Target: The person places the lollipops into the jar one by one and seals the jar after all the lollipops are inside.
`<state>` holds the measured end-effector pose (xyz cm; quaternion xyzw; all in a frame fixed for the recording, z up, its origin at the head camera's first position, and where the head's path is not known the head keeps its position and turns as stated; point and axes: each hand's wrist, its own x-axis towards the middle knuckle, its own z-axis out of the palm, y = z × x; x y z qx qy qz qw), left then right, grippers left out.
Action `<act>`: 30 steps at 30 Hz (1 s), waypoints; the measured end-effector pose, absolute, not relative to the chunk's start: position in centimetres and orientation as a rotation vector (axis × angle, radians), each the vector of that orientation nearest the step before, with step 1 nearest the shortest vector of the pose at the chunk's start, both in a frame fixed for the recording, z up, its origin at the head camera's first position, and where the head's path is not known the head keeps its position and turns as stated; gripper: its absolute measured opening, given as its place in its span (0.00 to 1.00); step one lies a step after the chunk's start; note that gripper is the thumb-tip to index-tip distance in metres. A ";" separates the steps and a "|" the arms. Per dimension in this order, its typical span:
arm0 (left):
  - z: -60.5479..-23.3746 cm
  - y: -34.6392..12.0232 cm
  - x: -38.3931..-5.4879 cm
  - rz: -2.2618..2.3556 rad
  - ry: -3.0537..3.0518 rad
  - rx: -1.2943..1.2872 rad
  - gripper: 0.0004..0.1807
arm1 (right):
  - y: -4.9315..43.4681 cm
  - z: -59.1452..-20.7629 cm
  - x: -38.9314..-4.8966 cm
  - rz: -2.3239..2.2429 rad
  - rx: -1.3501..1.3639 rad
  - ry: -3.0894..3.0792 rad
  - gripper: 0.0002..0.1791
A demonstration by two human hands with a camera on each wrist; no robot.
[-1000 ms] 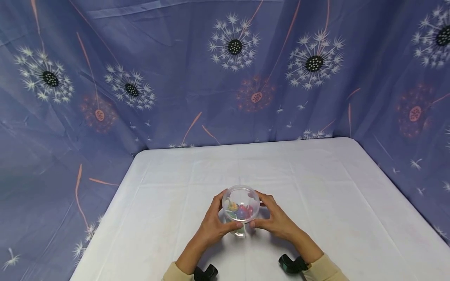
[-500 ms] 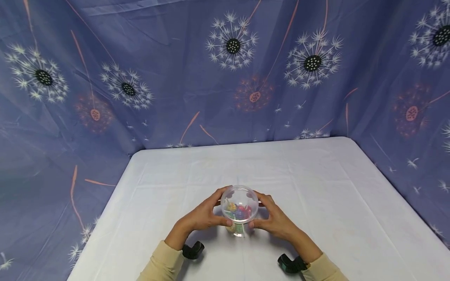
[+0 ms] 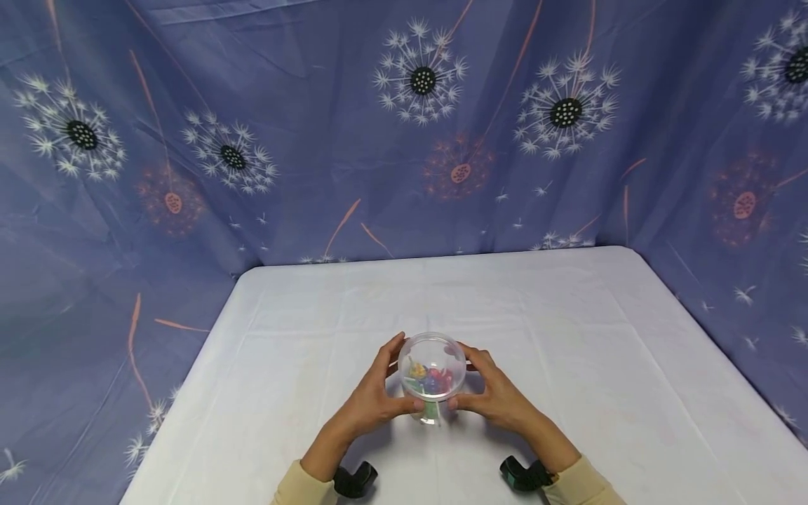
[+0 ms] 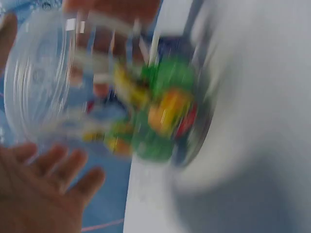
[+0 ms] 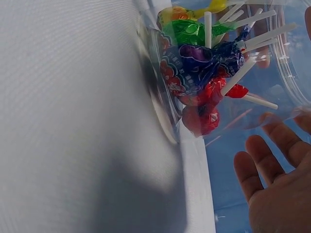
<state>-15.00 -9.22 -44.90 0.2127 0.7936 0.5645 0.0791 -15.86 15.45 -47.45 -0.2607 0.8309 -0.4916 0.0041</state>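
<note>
A clear round jar [image 3: 432, 348] stands on the white table, close to its near side. Wrapped lollipops [image 5: 197, 65] in red, blue, green and yellow lie inside, their white sticks pointing various ways. My left hand [image 3: 371, 403] curves round the left side of the upper rim, thumb at the front and fingers towards the back. On the opposite side my right hand [image 3: 501, 398] holds the rim the same way. Whether a transparent lid sits on top, I cannot tell. Motion blurs the left wrist view, where the lollipops [image 4: 167, 116] show through the wall.
The white cloth [image 3: 303, 315] covers the whole tabletop. A blue-purple curtain [image 3: 303, 140] with dandelion prints hangs behind it and along both sides. Each wrist bears a black camera mount, such as the left mount [image 3: 355, 480].
My left hand swung out leftwards along the rim, then came partly back to the right. My right hand has stayed in place, and the jar has hardly moved.
</note>
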 end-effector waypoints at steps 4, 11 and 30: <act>-45.3 -7.8 -13.6 1.811 2.436 0.485 0.57 | 15.6 -47.6 -16.0 -1.534 -0.823 2.616 0.50; -46.2 -6.2 -12.5 1.869 2.536 0.392 0.57 | 15.7 -47.7 -15.9 -1.545 -0.835 2.615 0.50; -44.6 -9.9 -16.6 1.469 2.362 0.751 0.51 | 15.6 -47.4 -15.8 -1.557 -0.793 2.585 0.50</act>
